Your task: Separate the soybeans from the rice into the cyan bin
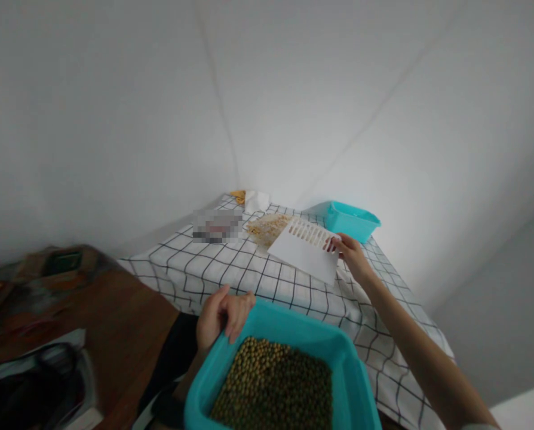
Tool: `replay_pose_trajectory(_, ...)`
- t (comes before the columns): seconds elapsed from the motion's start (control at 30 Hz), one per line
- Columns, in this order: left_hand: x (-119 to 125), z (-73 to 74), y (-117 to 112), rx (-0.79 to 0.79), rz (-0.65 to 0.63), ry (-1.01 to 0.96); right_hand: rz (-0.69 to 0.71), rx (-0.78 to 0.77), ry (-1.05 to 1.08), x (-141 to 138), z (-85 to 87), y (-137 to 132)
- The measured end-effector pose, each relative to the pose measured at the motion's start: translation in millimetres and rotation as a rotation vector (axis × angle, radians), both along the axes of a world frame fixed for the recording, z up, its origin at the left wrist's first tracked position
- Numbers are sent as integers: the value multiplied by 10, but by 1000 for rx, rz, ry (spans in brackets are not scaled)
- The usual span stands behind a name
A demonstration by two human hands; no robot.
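Note:
My left hand [229,316] is curled over the far left rim of a turquoise plastic basin [296,318] close to me. Small round tan-brown pieces [278,379], beans or beads, cover the basin's bottom. Farther off, over the cloth, my right hand [348,254] pinches the right edge of a white sheet [303,255] with a row of slots along its far side. The sheet is tilted, and it partly covers a clear bag [267,229] with yellowish bits in it.
A checked cloth [231,263] covers the table. A second turquoise basin [354,222] stands at its far right, a white cloth or paper [257,201] at the back. On the left, a cardboard box [63,263] and dark items [47,370] lie on the brown floor.

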State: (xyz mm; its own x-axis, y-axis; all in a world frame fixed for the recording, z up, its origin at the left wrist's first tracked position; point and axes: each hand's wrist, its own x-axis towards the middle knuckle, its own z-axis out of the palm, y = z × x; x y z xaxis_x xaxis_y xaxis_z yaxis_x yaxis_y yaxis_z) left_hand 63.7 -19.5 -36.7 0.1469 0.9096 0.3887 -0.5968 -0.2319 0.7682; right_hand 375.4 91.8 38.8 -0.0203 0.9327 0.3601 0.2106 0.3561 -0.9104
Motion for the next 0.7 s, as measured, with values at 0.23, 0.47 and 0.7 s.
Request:
replay_pose_trajectory(0.23, 49, 125, 115, 17, 30, -17, 32, -26, -60, -79, -76, 68)
replay_pose_trajectory(0.47, 108, 335, 411, 44, 30, -55, -135, -69, 9, 244, 95, 517)
replay_pose_trajectory(0.7, 163, 335, 563, 24, 20, -27, -240, -23, 175, 428, 111, 704)
